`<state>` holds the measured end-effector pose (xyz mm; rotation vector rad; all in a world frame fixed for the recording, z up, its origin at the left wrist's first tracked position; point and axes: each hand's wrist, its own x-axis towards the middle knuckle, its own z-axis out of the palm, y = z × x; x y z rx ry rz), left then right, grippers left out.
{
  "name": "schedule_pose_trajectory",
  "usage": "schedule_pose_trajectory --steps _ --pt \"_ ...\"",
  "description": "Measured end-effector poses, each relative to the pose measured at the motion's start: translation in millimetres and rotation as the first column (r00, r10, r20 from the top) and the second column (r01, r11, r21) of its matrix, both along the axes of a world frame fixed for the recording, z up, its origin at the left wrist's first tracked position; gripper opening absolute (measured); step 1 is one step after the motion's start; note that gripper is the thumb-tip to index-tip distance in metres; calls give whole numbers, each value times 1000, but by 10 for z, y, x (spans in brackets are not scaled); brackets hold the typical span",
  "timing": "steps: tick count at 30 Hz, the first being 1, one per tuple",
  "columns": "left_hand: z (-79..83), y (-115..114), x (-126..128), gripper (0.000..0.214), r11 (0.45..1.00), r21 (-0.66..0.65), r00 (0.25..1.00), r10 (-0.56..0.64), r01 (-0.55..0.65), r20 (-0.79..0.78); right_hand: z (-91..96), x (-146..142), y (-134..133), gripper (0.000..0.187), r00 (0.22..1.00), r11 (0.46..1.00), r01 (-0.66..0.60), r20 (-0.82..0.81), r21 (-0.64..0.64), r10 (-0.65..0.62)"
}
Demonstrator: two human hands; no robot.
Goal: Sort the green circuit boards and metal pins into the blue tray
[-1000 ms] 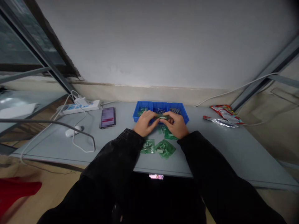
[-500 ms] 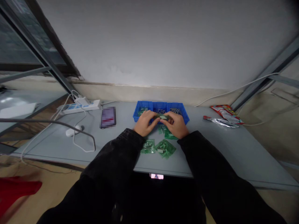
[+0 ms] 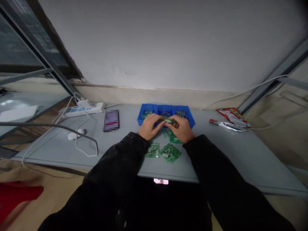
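My left hand (image 3: pixel 149 127) and my right hand (image 3: pixel 182 128) meet over the grey table (image 3: pixel 235 150), just in front of a blue tray (image 3: pixel 191 119) with three compartments. Both hands pinch the same small green circuit board (image 3: pixel 167 120), held edge-on between the fingertips. More green circuit boards (image 3: pixel 170 152) with small parts lie on the table below my wrists. The tray's compartments hold small boards and metal parts, partly hidden by my fingers.
A phone (image 3: pixel 111 120) lies left of the tray. Further left are a white power strip (image 3: pixel 83 110), a white mouse (image 3: pixel 73 136) and loose cables (image 3: pixel 86 154). Red and silver packets (image 3: pixel 229 120) sit at the far right. A red object (image 3: pixel 18 194) is on the floor at lower left.
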<state>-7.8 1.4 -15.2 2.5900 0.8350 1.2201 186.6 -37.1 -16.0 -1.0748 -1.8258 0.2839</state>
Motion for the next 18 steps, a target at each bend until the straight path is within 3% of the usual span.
schedule_pose_trajectory --steps 18 --pt "-21 22 -2 27 1000 1 1000 -9 9 -4 1 -3 -9 11 1000 1000 11 10 -15 -11"
